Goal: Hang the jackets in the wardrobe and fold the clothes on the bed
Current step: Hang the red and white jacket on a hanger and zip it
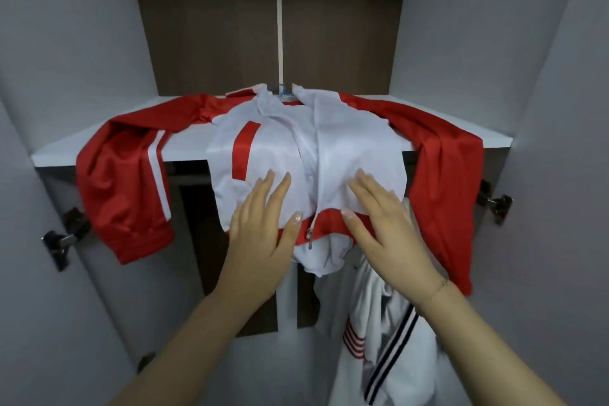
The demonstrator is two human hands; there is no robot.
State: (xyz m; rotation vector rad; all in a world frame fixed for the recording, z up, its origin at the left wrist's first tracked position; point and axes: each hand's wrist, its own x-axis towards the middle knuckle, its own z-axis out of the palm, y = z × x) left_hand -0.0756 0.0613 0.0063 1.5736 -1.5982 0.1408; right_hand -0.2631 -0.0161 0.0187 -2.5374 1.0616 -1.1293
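So right now you've got the red and white track jacket (296,148) laid front-up across the wardrobe shelf (184,142), collar at 12 o'clock toward the back panel, hem hanging off the front edge at 6. A bit of a blue hanger hook (284,93) pokes out at the collar, so it looks like the hanger's already inside. Both sleeves droop over the shelf edge, one at 9 and one at 3.

Your left hand (260,227) and right hand (382,217) are flat on the white chest panels, either side of the zipper (311,231). Fingers are straight and spread, just pressing the fabric, not grabbing anything.

What I'd watch for: more than half the jacket's weight seems to be off the edge already, and that fabric looks slick. Ease off your palms and the whole thing could slide off the front. Also, the zip pull sits down near the hem, so the front looks mostly undone. Lift it by the hook like that and a shoulder may slip off the hanger.

There's another white jacket with dark and red stripes (385,339) hanging below at 5 o'clock, so a dangling sleeve could snag on it when you move this one down.
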